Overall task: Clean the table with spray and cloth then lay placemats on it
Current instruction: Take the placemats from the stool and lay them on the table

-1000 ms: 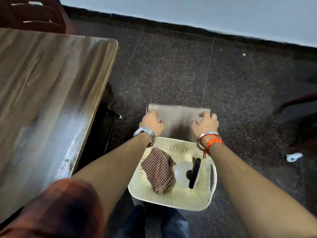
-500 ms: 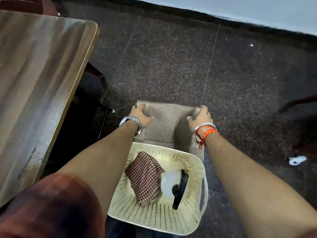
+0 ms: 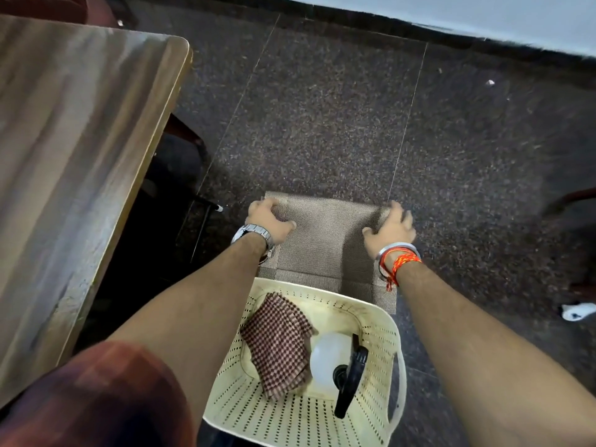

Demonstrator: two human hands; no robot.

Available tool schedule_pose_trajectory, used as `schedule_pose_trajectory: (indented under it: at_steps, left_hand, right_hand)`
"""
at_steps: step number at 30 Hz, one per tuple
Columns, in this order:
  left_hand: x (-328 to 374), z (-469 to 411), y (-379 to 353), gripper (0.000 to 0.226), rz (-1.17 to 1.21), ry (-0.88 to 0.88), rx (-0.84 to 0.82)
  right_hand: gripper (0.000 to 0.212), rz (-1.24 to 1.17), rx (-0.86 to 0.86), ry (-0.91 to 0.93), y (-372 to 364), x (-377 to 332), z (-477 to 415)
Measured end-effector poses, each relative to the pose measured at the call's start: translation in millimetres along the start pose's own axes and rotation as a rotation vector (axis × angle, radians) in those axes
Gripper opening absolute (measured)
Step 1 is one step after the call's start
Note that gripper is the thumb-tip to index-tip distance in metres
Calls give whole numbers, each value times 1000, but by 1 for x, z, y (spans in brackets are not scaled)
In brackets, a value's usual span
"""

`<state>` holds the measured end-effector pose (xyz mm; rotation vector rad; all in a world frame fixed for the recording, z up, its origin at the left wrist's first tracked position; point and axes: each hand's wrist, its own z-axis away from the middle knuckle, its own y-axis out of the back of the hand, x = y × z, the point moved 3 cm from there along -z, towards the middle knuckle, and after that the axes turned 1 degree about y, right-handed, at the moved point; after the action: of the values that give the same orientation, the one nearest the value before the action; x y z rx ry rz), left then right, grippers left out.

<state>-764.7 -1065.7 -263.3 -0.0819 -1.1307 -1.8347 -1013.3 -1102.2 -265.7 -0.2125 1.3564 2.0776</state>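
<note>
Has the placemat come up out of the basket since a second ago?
Yes. The placemat, gripped by the left hand and right hand, shows more of its length above the basket's rim than before.

dark speckled floor (image 3: 322,124), white scrap (image 3: 577,311), pale wall (image 3: 483,11)

Silver wristwatch (image 3: 254,235), steel bangle with orange thread (image 3: 398,256), reddish plaid sleeve (image 3: 96,395).

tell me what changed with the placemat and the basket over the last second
Both hands, left hand and right hand, have drawn the placemat up out of the basket, so far more of it shows above the rim. The grip at its two top corners is unchanged. The checked cloth and spray bottle stay in the basket.
</note>
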Motion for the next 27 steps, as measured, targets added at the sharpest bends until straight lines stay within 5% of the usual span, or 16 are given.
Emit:
schedule_pose_trajectory:
  at_steps: [5, 12, 17, 27]
  left_hand:
    - [-3, -2, 9, 49, -7, -20, 57]
    - [17, 28, 21, 11, 67, -107, 182]
    - [41, 79, 37, 35, 149, -200, 239]
    - [-1, 212, 224, 49, 455, -214, 718]
  right_hand:
    - [69, -84, -32, -83, 5, 9, -9]
    - [48, 21, 194, 181, 23, -36, 30]
    - [48, 45, 129, 428, 28, -105, 91]
    - [41, -85, 191, 906, 73, -247, 230]
